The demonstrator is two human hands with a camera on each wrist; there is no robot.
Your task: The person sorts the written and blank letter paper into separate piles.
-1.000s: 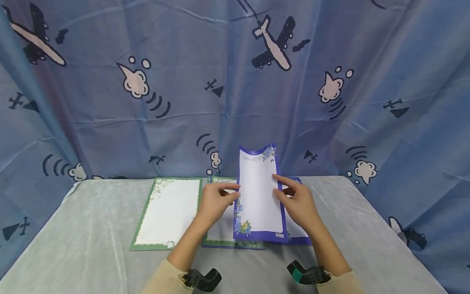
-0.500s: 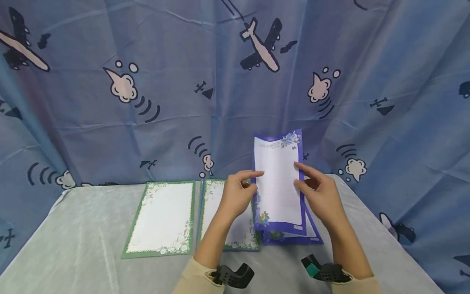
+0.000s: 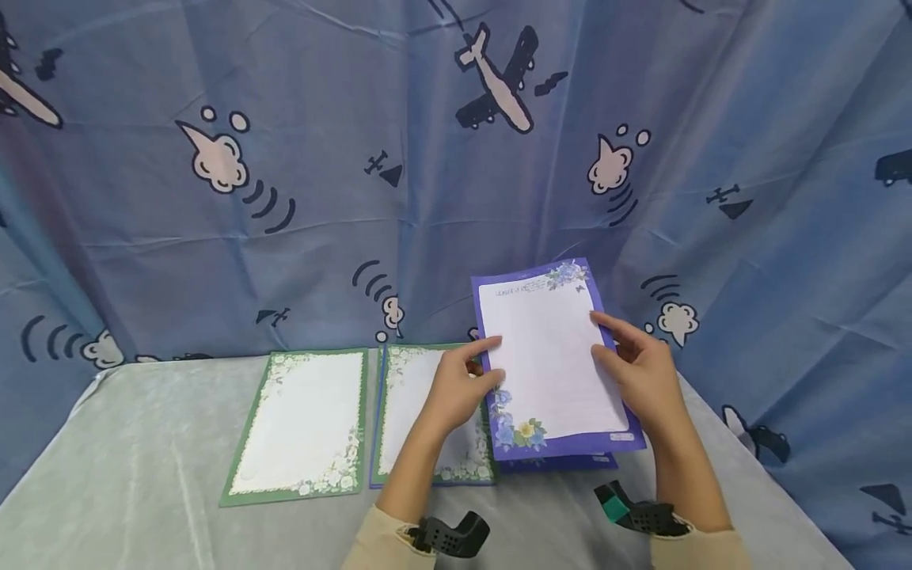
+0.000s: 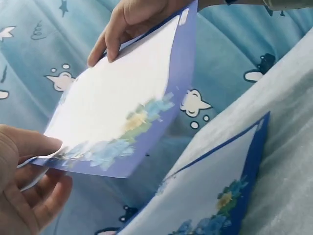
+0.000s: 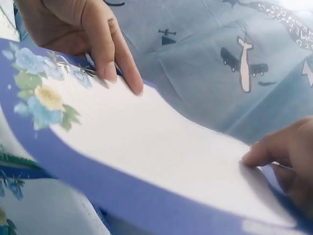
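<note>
Both hands hold up a purple-bordered sheet of stationery paper (image 3: 549, 356) with blue and yellow flowers in its corners. My left hand (image 3: 459, 384) pinches its left edge, the thumb on the front face. On the opposite edge, my right hand (image 3: 637, 368) pinches it between thumb and fingers. In the right wrist view the held paper (image 5: 161, 132) bows between the two hands. Beneath it on the table lies another purple-bordered sheet (image 4: 210, 191), mostly hidden in the head view by the raised one.
A green-bordered floral sheet (image 3: 299, 419) lies at the left of the grey cloth-covered table (image 3: 142, 451). Beside it, another green-bordered sheet (image 3: 406, 419) rests over something blue-edged, partly behind my left forearm. A blue curtain (image 3: 321, 158) printed with airplanes hangs behind the table.
The hands have carried the purple-bordered sheet to the right. Narrow and bowed before, it now appears wider and flatter, tilted with its right side lower. The head view has shifted slightly.
</note>
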